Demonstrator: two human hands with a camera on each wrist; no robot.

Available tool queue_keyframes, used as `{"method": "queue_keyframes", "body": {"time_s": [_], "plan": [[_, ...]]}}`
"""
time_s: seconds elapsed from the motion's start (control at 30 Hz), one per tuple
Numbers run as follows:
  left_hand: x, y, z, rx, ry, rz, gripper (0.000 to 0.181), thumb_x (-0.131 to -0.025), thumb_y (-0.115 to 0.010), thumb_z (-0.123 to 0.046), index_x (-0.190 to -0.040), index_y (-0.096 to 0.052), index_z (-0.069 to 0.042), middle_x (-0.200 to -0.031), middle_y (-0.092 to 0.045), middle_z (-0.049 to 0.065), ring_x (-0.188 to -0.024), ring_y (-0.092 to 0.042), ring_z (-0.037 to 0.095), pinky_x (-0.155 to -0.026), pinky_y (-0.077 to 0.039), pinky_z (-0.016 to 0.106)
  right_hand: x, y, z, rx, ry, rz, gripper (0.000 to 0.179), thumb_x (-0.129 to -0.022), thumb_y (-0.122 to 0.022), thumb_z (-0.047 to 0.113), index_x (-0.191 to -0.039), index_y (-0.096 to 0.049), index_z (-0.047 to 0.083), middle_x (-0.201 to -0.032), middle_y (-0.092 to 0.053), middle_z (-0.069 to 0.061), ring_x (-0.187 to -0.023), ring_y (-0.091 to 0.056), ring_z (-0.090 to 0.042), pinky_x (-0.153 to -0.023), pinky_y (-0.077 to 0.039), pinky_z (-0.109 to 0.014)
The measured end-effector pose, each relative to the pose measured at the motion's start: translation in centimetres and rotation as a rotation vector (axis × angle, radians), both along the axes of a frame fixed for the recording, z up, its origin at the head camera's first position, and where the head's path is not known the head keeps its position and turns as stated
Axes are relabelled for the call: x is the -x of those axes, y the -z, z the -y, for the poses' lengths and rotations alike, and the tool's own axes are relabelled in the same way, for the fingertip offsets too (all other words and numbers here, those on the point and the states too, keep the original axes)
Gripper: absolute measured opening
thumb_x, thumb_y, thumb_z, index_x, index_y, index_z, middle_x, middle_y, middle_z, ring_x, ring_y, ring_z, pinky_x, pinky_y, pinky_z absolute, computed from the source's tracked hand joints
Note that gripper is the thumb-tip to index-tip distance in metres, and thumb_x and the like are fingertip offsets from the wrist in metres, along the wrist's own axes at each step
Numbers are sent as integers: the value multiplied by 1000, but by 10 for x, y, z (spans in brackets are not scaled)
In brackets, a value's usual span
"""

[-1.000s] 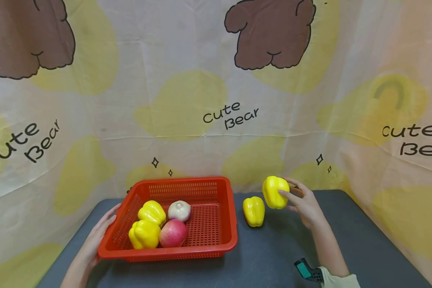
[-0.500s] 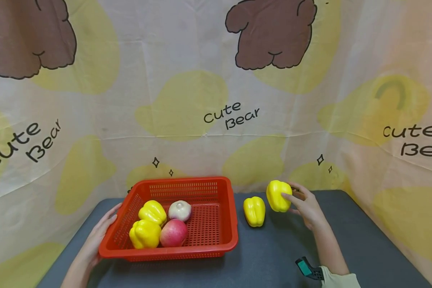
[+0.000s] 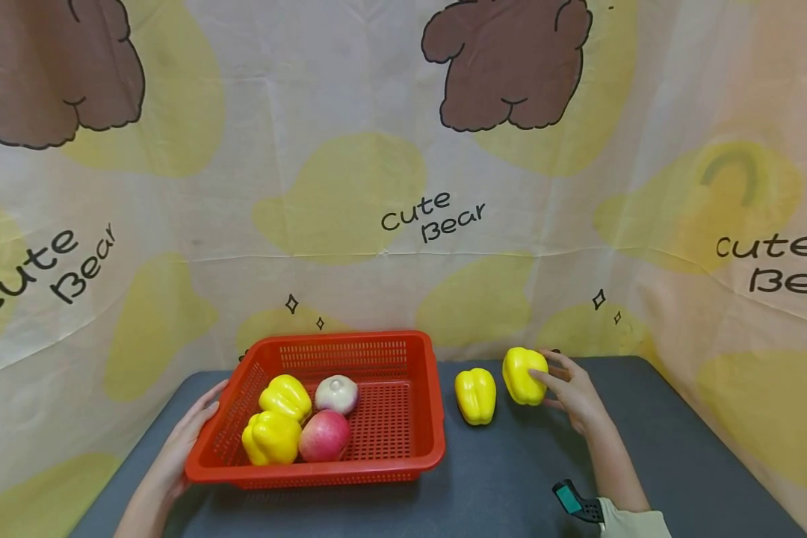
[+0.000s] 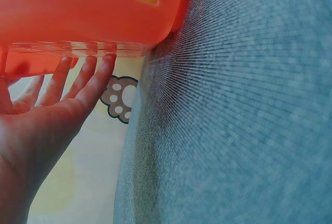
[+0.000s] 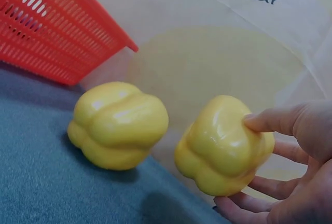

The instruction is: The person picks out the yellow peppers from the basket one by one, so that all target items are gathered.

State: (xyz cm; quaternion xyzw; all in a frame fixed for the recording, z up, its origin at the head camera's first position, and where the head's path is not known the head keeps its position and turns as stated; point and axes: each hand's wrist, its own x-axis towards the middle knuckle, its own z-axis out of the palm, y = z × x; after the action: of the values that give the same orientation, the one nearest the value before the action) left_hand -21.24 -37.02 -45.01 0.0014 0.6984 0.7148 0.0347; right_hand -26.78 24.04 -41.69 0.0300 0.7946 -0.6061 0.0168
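My right hand [image 3: 574, 392] pinches a glossy yellow bell pepper [image 3: 523, 377] between thumb and fingers. In the right wrist view this pepper [image 5: 223, 146] is tilted, thumb on its upper side and fingers behind and beneath, with a shadow on the table below. A second yellow bell pepper [image 5: 119, 125] lies on the table just left of it. My left hand [image 3: 181, 444] rests against the left side of a red plastic basket [image 3: 438, 403]. Seen from the left wrist, its straight fingers [image 4: 98, 81] touch the basket wall.
Inside the basket lie two more yellow bell peppers [image 3: 271, 439], a white-purple onion [image 3: 337, 394] and a round pink-red fruit [image 3: 325, 436]. The dark grey-blue table [image 3: 504, 478] ends at a printed cloth [image 3: 350, 299] behind. A black and teal wrist strap [image 3: 574, 502] hangs near the right sleeve.
My right hand has lowered the yellow bell pepper toward the table and shifted it slightly right. My left hand and the basket stay put.
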Motion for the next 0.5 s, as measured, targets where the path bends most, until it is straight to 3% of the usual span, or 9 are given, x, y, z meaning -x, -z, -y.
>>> {"method": "queue_keyframes", "body": {"time_s": [0.5], "plan": [[-1, -1, -1, 21, -12, 18, 60, -116, -33, -42, -169, -12, -24, -122, -61, -33, -109, -68, 1, -89, -63, 36, 4, 14, -10, -28, -6, 29, 69, -110, -59, 23, -165, -23, 1, -162, -25, -41, -142, -44, -56, -101, -57, -55]]}}
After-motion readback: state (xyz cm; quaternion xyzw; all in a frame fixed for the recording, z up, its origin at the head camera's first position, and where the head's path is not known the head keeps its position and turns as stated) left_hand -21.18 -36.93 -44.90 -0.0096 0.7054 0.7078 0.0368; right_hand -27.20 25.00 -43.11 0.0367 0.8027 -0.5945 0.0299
